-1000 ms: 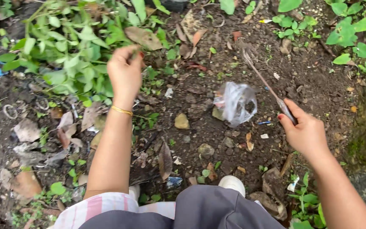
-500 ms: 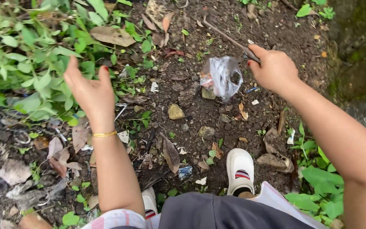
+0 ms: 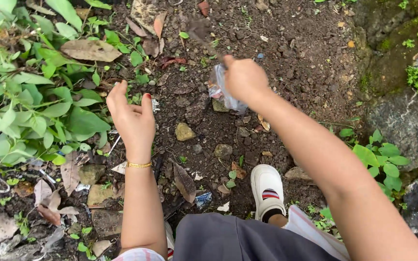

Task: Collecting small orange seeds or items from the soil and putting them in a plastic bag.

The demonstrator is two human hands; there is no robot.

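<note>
Left hand [image 3: 132,118] over soil, beside leafy green plants [image 3: 35,106] at left. Right hand [image 3: 244,79] further ahead, gripping thin stick [image 3: 200,36], partly covering crumpled clear plastic bag [image 3: 221,92]. Small tan stone [image 3: 185,131] between hands. White shoe [image 3: 267,189] below. Mossy grey rocks [image 3: 407,121] at right.

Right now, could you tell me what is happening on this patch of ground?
A person crouches over bare soil strewn with dry leaves and stones. The right hand is closed around a thin tool, whose blurred end points out over the soil, and sits just above a crumpled clear plastic bag lying on the ground. The left hand hovers open and holds nothing, beside the leafy green plants. A white shoe is planted on the soil below.
</note>
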